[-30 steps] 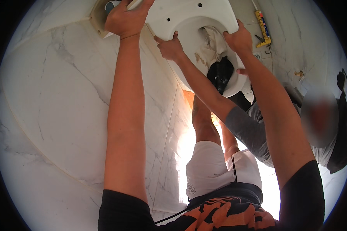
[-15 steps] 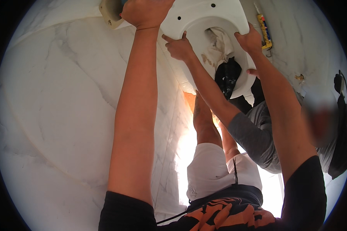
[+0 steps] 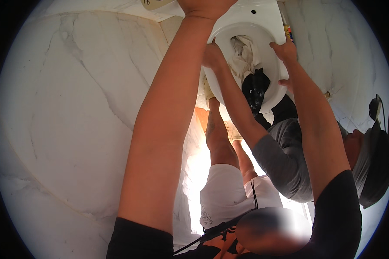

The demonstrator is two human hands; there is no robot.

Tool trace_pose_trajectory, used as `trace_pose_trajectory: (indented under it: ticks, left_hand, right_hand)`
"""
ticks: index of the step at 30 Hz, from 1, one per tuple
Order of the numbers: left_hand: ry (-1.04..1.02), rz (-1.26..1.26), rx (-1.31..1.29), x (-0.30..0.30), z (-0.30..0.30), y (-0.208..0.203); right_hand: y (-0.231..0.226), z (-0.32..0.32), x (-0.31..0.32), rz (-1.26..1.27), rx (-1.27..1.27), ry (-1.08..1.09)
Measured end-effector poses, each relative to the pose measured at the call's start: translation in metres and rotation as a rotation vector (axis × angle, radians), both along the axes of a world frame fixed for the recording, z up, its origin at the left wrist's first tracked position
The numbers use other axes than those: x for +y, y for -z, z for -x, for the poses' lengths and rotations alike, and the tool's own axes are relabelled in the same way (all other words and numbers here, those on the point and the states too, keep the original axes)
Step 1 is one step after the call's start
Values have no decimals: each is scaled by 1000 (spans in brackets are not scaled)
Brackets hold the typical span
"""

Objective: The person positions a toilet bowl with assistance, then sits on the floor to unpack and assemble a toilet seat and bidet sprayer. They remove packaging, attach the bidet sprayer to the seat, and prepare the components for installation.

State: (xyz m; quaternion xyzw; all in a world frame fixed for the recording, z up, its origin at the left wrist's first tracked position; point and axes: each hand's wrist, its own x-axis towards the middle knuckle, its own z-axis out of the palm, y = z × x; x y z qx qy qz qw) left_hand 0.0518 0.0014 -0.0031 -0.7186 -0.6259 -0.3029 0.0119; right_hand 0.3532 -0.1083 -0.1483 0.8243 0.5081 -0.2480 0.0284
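Note:
A white ceramic toilet bowl [image 3: 275,26] stands in the upper middle, with a round hole in its flat back part. A stained whitish rag [image 3: 246,52] and a black cloth [image 3: 256,86] lie inside it. My right hand [image 3: 286,51] grips the right rim, thumb on top and fingers around the side. My left hand [image 3: 205,6] is at the top edge beside the bowl's back left; its fingers are out of view. A co-worker's hand [image 3: 212,54] holds the left rim, partly behind my left forearm. Other fingertips [image 3: 284,82] touch the rim below my right hand.
The co-worker, in a grey shirt [image 3: 285,149] and dark cap, leans in from the right. A yellow tube [image 3: 288,33] lies beyond my right hand. A beige piece [image 3: 155,3] is at the top. Marbled white surfaces [image 3: 82,108] spread on the left.
My left hand has shifted right and up, partly out of the picture. The bowl sits turned and further up in view. The co-worker's left-rim hand is now partly covered by my forearm.

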Motion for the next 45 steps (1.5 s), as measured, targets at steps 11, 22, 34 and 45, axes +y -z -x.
trace_pose_trajectory:
  ticks: [11,22,34,45]
  left_hand:
    - [103,90,-53,-1,-10,-1]
    - [157,200,-52,-6,-19,-3]
    - [217,178,-124,-6,-25,-4]
    - [218,215,-111,2,-17,-3]
  right_hand:
    - [17,-9,3,68,-55,35]
    - [23,-7,0,46,-119,18]
    - [21,-5,0,56,-101,68]
    - [-33,28,9,-46,-257,-138]
